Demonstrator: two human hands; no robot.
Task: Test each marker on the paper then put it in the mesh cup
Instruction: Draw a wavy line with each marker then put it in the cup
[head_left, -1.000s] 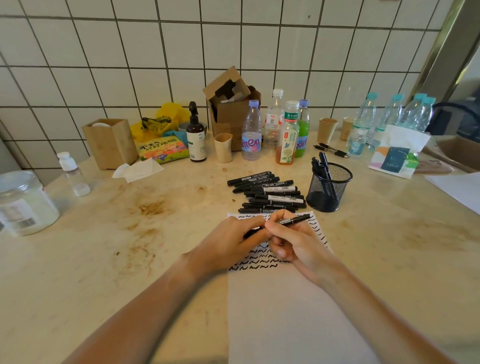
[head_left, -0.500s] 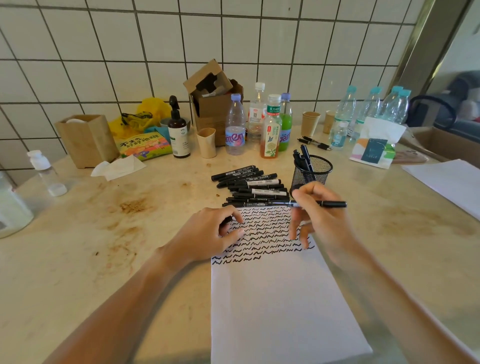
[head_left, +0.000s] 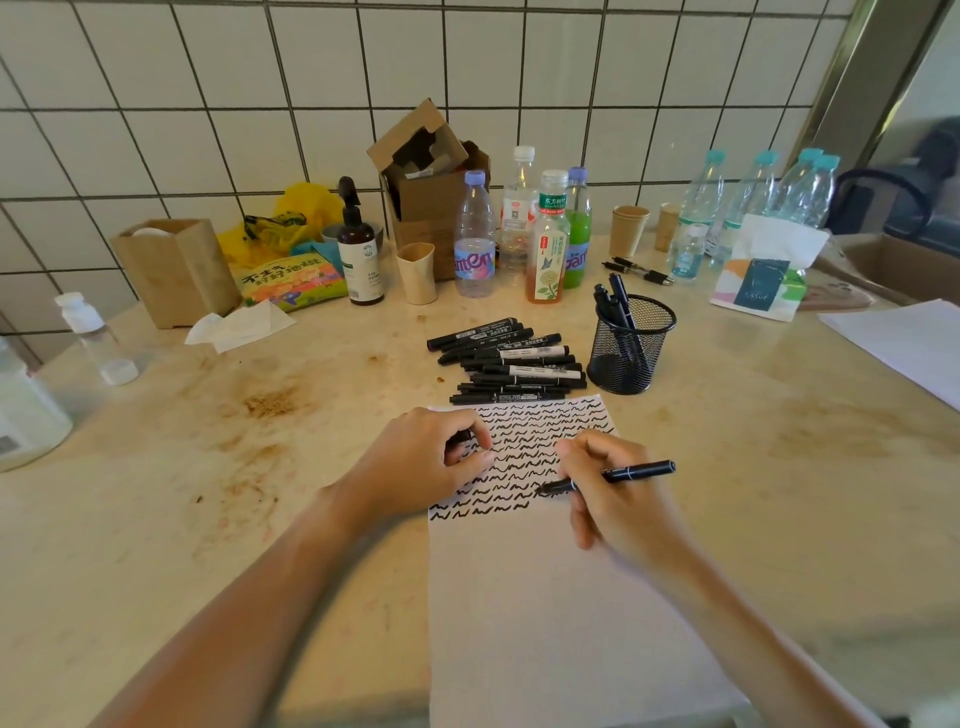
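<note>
My right hand grips a black marker, its tip down on the white paper at the end of the lowest row of black squiggles. My left hand rests on the paper's upper left part with curled fingers that pinch a small black cap, mostly hidden. A pile of several black markers lies just beyond the paper. The black mesh cup stands to the right of the pile with a few markers upright in it.
Bottles, paper cups, a cardboard box, a pump bottle and a wooden holder line the tiled wall. A tissue pack and more paper lie at right. A plastic jar sits far left.
My hands pulled the cap off and parted. My right hand swung the marker out to the right, then brought its tip down onto the paper. My left hand stayed on the paper.
</note>
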